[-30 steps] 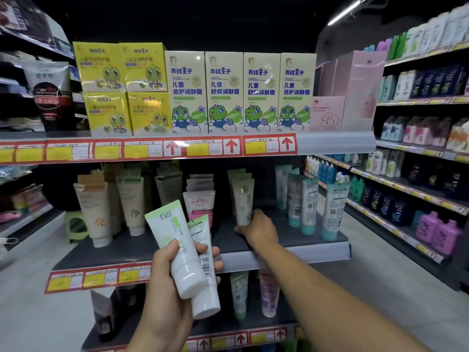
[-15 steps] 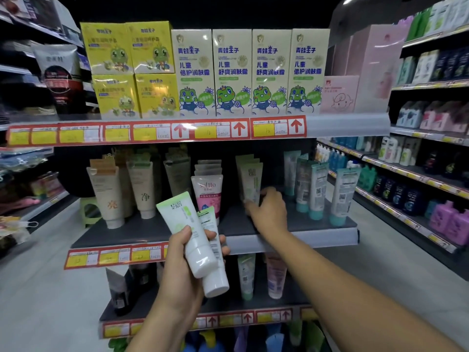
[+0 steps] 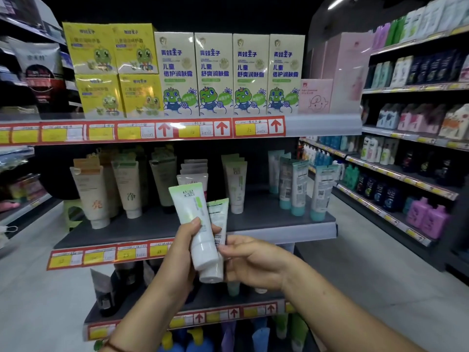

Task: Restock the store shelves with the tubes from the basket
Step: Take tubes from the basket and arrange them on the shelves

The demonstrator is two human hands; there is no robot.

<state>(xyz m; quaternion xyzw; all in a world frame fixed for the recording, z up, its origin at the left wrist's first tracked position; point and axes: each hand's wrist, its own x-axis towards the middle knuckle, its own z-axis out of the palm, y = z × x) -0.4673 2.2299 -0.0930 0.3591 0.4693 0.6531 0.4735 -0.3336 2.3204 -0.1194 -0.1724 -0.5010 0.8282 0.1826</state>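
Two tubes (image 3: pixel 200 232) in front of the middle shelf (image 3: pixel 279 226), long axes near upright, caps down. Left hand (image 3: pixel 181 252) grips both; right hand's (image 3: pixel 253 262) fingertips pinch the rear one.

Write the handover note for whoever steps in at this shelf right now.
Left hand: grips two green-and-white tubes upright, caps down, in front of the middle shelf.
Right hand: fingertips touch the rear tube's barcode side; whether it has hold of it is unclear.
Done: matching tubes already stand in a row on the middle shelf, right of centre.
Left: shelve both held tubes, probably in that row. The basket is out of view, so remaining stock is unknown.
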